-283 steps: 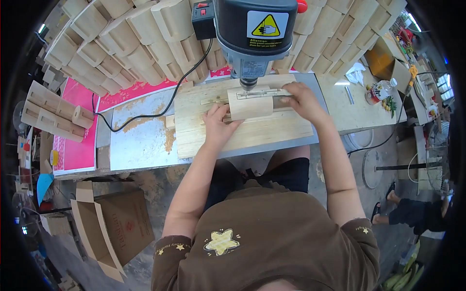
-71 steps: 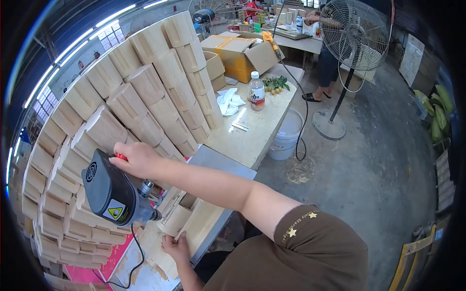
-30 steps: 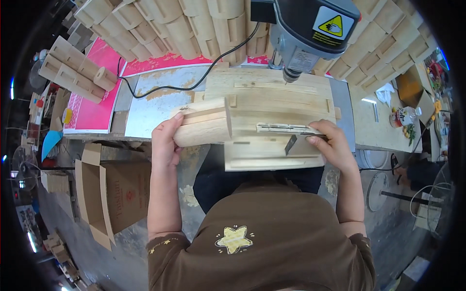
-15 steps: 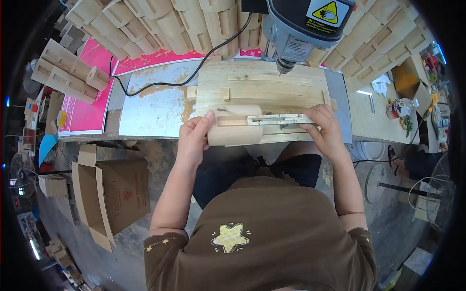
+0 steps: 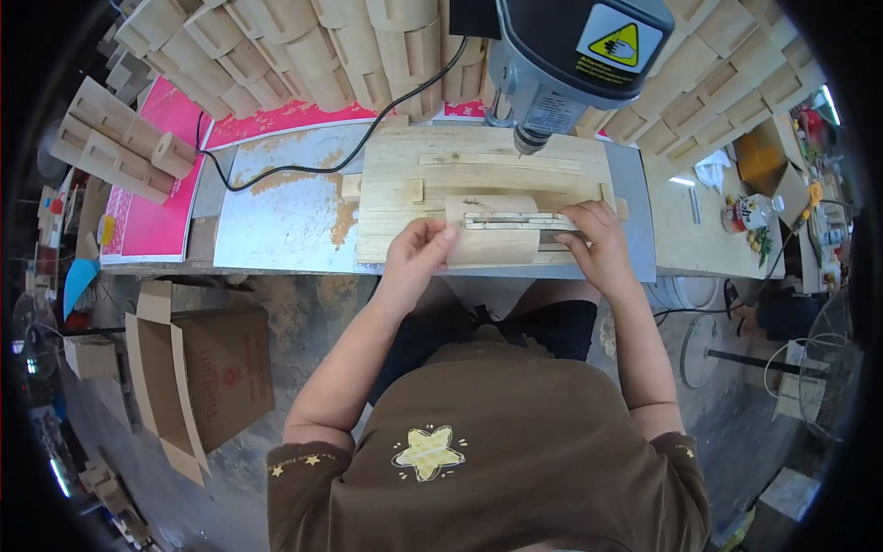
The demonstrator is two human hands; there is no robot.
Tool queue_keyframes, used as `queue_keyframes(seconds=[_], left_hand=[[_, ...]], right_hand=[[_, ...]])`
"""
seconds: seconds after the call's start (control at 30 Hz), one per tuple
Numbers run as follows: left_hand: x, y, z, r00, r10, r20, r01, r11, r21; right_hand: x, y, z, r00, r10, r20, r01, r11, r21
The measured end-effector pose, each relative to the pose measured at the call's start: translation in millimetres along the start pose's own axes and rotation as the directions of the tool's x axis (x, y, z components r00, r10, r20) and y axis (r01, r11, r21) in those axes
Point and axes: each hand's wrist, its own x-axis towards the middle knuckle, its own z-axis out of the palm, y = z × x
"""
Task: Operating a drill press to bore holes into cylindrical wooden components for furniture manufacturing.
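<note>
A pale wooden cylinder with a long slot lies sideways at the front of the wooden work board. My left hand is closed on its left end, thumb on the near side. In the slot sits a narrow, light-coloured strip with a gap along its length, most of it within the cylinder. My right hand pinches the strip's right end, fingers above and thumb below. Behind the cylinder, the bench drill hangs with its chuck above the board, apart from both hands.
Stacks of slotted wooden cylinders line the back, and more stand at the left. A black cable crosses the bench. To the right is a plastic bottle. An open cardboard box sits on the floor at left.
My left hand has moved the cylinder to the right, so more of the strip now lies inside its slot. My right hand stays at the strip's right end.
</note>
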Motion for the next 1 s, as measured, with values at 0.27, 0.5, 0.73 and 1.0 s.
queue_keyframes(seconds=[0.27,0.5,0.73,1.0], left_hand=[[22,-26,8,0.711,0.672,0.207,-0.578,0.390,0.716],[65,-31,-1,0.687,0.722,0.078,-0.490,0.383,0.783],[75,-35,-15,0.769,0.634,0.086,-0.388,0.355,0.851],[72,-34,-18,0.782,0.615,0.105,-0.368,0.320,0.873]], right_hand=[[15,21,-1,0.998,0.029,-0.064,-0.041,0.980,-0.192],[48,35,20,0.993,0.076,-0.093,-0.081,0.995,-0.050],[53,30,4,0.985,0.157,-0.075,-0.149,0.984,0.093],[174,-5,-114,0.820,0.135,-0.557,0.086,0.932,0.353]])
